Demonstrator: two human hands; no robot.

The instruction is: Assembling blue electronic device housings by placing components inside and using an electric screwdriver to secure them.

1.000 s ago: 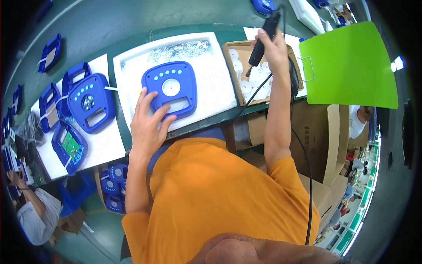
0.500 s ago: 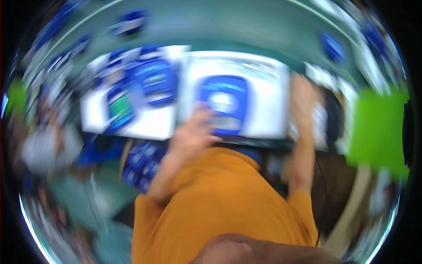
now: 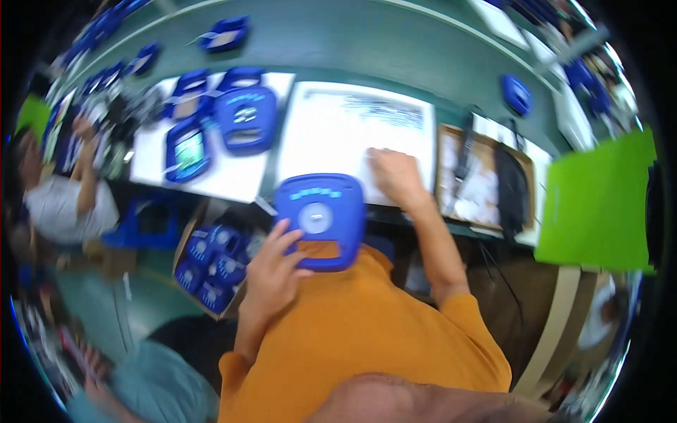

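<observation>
My left hand [image 3: 273, 264] grips a blue plastic housing [image 3: 289, 211] by its lower left edge. The housing has a round grey disc, a row of light-blue marks and a rectangular cutout through which my orange shirt shows. It is tilted up off the white work surface [image 3: 331, 141], over the bench's front edge. My right hand [image 3: 396, 175] is over the right part of that surface, fingers curled together. Whatever they may hold is too small or hidden to tell.
Left stand blue housings [image 3: 245, 116] and one with a green screen [image 3: 189, 151]. An open carton [image 3: 529, 166] holds small white parts and black straps at right, beside a green panel [image 3: 599, 201]. A box of blue parts [image 3: 218, 264] is low left. Other people [image 3: 67, 190] work at left.
The blue housing has been lifted off the white surface and drawn toward me in my left hand. My right hand has come left from the carton to the white surface.
</observation>
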